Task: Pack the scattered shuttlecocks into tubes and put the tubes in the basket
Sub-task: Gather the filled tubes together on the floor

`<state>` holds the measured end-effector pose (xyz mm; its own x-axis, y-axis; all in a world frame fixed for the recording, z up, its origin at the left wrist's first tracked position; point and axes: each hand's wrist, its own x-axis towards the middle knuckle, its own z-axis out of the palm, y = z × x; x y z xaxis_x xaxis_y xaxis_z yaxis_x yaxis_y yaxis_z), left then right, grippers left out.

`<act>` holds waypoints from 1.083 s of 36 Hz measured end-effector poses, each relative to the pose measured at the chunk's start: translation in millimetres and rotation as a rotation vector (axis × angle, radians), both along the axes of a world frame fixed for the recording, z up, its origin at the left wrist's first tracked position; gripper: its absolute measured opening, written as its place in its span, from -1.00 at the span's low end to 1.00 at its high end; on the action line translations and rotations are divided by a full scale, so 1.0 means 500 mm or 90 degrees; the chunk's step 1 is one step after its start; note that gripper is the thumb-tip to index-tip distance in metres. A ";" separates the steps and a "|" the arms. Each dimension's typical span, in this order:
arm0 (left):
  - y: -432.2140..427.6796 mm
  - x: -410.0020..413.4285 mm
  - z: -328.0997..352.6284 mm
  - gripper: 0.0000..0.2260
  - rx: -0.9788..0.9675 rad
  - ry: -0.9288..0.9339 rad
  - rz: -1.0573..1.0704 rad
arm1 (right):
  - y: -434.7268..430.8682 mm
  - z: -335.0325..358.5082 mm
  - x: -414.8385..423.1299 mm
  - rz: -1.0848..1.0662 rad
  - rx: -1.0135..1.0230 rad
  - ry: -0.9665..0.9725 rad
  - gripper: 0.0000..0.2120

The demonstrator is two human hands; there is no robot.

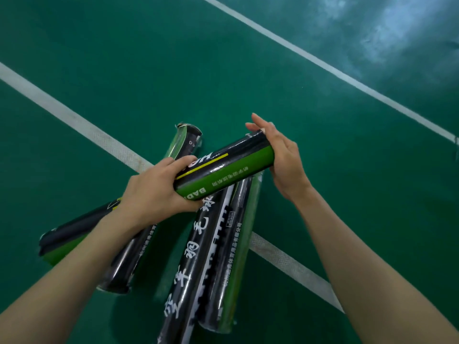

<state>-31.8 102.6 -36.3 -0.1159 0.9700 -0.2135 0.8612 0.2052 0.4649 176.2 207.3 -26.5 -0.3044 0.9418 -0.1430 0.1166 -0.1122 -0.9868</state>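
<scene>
**Tube pressed end to end**

Left hand fingers curl round the held tube's near end. Right hand fingers straight, close together, palm against its far end. Other tubes lie beneath it. Risk: an off-centre push twists it loose onto them.

The green court floor, crossed by white lines, is carrying several black-and-green tubes, lying fanned together across one line.
</scene>
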 end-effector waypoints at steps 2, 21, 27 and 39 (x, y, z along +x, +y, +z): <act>-0.023 0.008 0.003 -0.29 -0.021 -0.065 0.020 | -0.018 0.007 -0.006 0.013 0.011 -0.013 -0.64; -0.128 0.084 0.061 -0.22 0.004 0.030 0.014 | -0.124 0.075 0.047 -0.011 0.005 -0.025 -0.68; -0.165 0.093 0.074 -0.22 -0.045 -0.122 -0.020 | -0.176 0.097 0.092 -0.012 0.007 0.056 -0.72; -0.185 0.083 0.127 -0.37 -0.166 -0.344 -0.089 | -0.240 0.128 0.124 -0.013 0.055 0.091 -0.71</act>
